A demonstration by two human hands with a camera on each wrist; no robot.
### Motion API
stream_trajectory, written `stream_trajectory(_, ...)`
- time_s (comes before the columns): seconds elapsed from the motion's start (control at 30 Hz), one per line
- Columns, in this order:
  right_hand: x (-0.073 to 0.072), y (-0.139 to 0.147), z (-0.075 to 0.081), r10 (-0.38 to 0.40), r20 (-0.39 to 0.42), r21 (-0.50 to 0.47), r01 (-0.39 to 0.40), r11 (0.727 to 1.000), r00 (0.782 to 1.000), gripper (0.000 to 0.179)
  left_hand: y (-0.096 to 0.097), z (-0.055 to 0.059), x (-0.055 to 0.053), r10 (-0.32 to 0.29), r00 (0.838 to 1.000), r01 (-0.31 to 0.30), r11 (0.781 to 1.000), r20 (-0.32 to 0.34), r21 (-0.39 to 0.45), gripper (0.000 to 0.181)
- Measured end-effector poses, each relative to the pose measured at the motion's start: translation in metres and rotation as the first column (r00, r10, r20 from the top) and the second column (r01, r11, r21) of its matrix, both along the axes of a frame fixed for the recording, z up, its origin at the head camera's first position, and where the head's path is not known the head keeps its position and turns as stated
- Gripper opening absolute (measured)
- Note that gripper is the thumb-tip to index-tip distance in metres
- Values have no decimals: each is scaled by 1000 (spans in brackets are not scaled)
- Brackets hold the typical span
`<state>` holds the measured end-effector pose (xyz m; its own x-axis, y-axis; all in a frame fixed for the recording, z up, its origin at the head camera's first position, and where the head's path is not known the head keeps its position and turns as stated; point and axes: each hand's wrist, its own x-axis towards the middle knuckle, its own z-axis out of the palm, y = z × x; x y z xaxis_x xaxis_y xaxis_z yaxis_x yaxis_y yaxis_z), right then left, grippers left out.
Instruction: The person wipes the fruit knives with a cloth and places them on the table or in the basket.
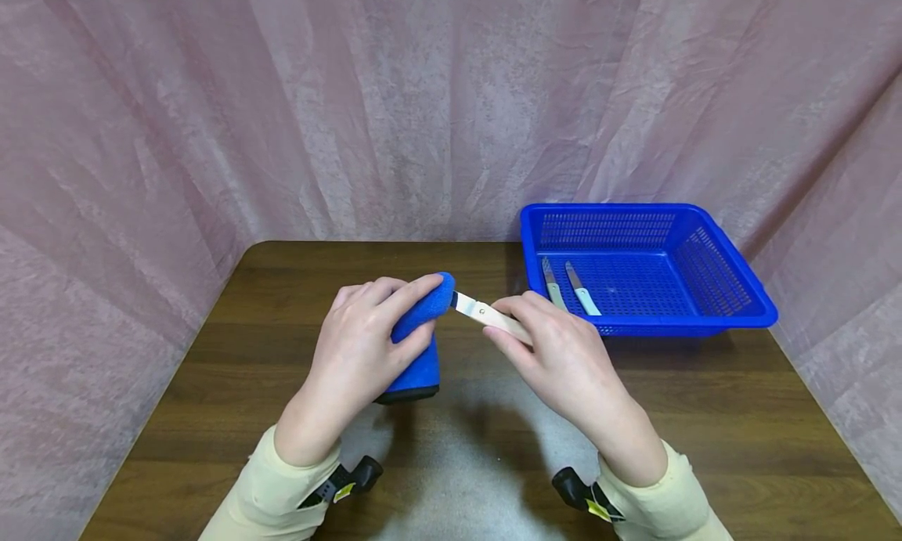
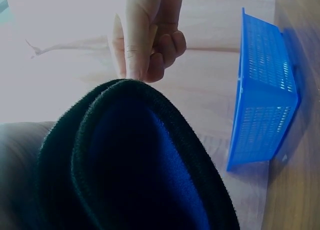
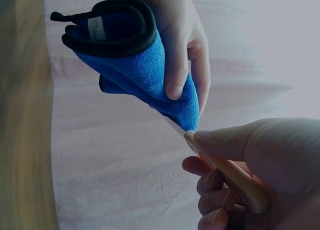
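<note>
My left hand (image 1: 362, 333) grips a blue cloth (image 1: 421, 369) with black edging, folded over the metal end of a knife (image 1: 503, 322). The knife has a cream handle with a rivet near the metal; most of its blade is hidden in the cloth. My right hand (image 1: 564, 353) holds that handle, thumb on one side and fingers curled beneath, as the right wrist view shows. In that view the thumb of the left hand (image 3: 175, 55) presses the cloth against the blade. The cloth's lower end hangs loose below the left hand, over the table.
A blue plastic basket (image 1: 733, 290) stands at the back right of the wooden table (image 1: 232, 353). In it lie a pale-handled utensil with a notched metal end (image 1: 553, 284) and a small white-handled knife (image 1: 583, 290). A pink curtain (image 1: 423, 110) hangs behind the table.
</note>
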<state>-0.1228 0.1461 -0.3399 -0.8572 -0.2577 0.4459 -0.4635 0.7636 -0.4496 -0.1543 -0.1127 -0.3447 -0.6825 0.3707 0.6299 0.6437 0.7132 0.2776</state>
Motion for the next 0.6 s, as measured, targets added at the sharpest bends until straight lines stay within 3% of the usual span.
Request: stream_trajectory(0.6,0,-2,2,-1,14,1,1,1000,1000,18,-13,1,-7,53,998,-53,998,33,19,53)
